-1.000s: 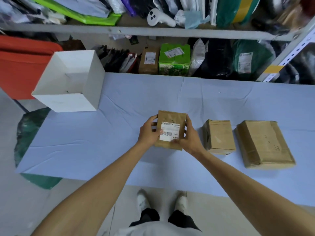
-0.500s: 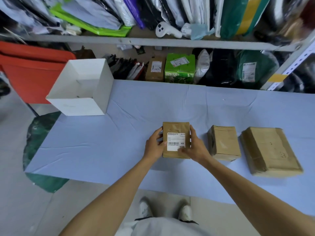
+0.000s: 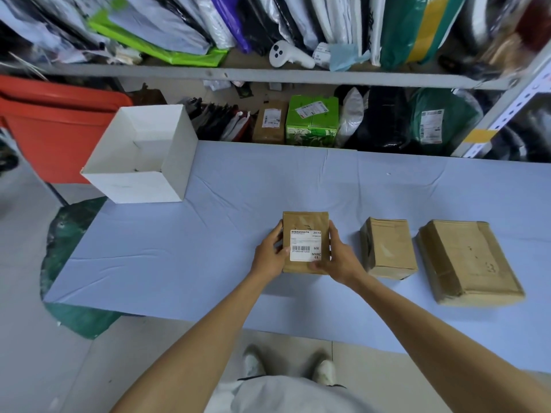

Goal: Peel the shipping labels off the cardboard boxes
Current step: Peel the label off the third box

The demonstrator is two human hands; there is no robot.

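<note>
A small cardboard box (image 3: 304, 222) lies on the blue-covered table (image 3: 208, 234), with a white shipping label (image 3: 305, 245) and barcode on its top. My left hand (image 3: 269, 254) grips the box's left side, thumb near the label's left edge. My right hand (image 3: 338, 259) grips its right side, thumb at the label's lower right corner. To the right lie a second small box (image 3: 387, 247) and a larger flat box (image 3: 468, 260); neither shows a label on its top.
An open white box (image 3: 143, 156) stands at the table's far left corner. Behind the table, shelves (image 3: 268, 74) hold parcels, a green carton (image 3: 311, 120) and bags. A red bin (image 3: 50, 123) stands at left. My feet are below the table's front edge.
The box went from tilted to squarely aligned flat on the table. My hands stayed on its sides, and my right thumb slid down to the label's lower right corner.
</note>
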